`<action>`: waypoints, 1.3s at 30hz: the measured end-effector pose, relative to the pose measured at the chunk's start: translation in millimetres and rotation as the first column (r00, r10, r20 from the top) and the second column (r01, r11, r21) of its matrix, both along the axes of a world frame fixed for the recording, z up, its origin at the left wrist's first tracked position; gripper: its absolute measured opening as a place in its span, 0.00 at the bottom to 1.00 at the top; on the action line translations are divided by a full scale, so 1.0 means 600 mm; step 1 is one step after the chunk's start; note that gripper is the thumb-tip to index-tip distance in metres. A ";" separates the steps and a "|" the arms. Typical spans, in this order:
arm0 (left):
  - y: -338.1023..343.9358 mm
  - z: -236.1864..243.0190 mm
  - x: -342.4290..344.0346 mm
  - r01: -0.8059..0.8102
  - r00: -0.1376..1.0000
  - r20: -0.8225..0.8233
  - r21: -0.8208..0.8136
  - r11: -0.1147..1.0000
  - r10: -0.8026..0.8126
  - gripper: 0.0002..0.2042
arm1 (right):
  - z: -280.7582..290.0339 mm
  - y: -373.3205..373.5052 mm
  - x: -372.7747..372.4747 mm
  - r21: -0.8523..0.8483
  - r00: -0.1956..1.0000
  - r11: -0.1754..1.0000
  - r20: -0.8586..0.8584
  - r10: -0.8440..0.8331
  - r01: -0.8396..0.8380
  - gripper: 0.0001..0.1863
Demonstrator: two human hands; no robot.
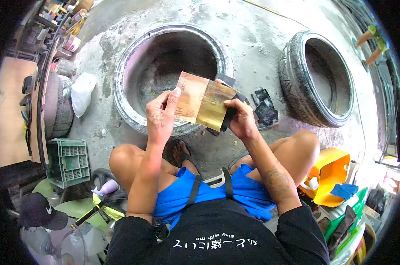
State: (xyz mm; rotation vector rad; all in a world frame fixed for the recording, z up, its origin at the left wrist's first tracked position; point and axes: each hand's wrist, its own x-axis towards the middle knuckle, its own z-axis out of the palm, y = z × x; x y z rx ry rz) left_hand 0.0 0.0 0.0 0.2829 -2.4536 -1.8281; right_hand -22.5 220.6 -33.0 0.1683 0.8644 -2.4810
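Note:
Between my hands is a thin printed sheet (195, 99), pale copper on its left half and shiny gold on its right. My left hand (161, 115) is closed on the left edge, thumb on top. The right edge is gripped by my right hand (244, 123), its thumb pressed on the gold part. Dark flat pieces (229, 118) show under the sheet beside my right fingers; whether they are joined to it I cannot tell. Several black flat pieces (265, 108) lie on the floor beyond my right hand. A big tire (120, 90) lies partly behind the sheet.
A second tire (290, 81) is on the floor at the right. To my left are a green crate (68, 162), a white bag (83, 93) and a black cap (41, 211). An orange container (334, 165) stands by my right knee. Another person's limbs (371, 46) show at upper right.

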 end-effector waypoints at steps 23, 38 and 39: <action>0.033 -0.007 0.013 0.142 0.952 -0.243 -0.190 0.972 -0.187 0.13 | -0.021 -0.002 0.001 -0.129 0.991 0.984 -0.063 0.115 -0.122 0.30; 0.024 -0.017 0.008 0.039 0.999 0.001 0.400 0.916 -0.043 0.13 | -0.033 -0.011 -0.006 0.007 0.997 0.997 -0.023 0.074 -0.074 0.34; 0.029 -0.016 0.009 0.100 0.994 -0.070 0.250 0.963 -0.085 0.13 | -0.037 -0.011 -0.008 -0.036 0.997 0.997 0.026 0.066 -0.065 0.36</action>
